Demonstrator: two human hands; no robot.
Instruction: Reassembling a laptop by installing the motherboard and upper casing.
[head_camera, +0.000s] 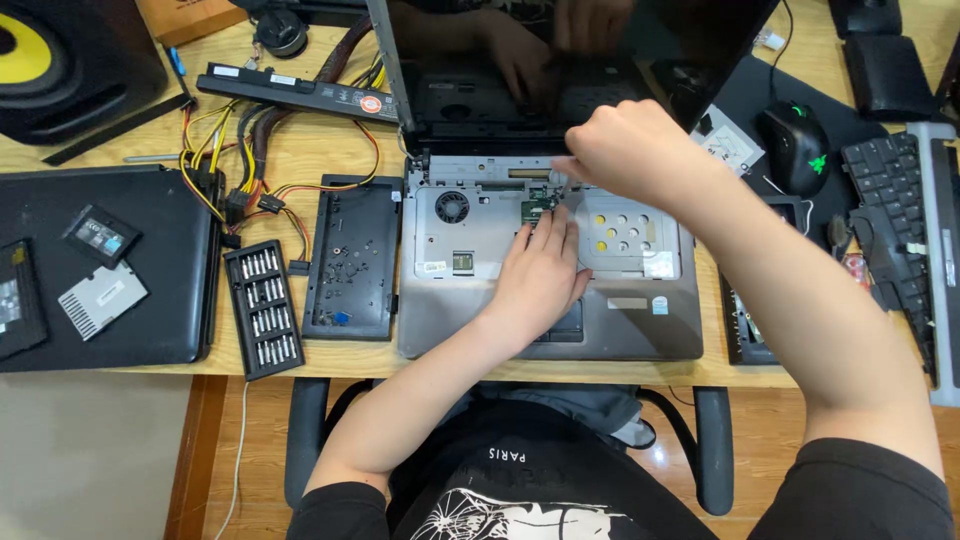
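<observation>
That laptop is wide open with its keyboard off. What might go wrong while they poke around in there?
The right hand works a thin tool over the small green board in the laptop base; a slip might scratch it. The left hand rests flat on the exposed frame and might press on parts beneath. Loose screws lie in the black cover beside the base; a knock from an elbow might scatter them.

My wooden surface (330, 150) carries the opened grey laptop (550, 300), a black bit set (262, 308), a black cover panel (352, 255), a closed black laptop (100, 270), mouse (795, 145), loose keyboard (890, 220).
</observation>
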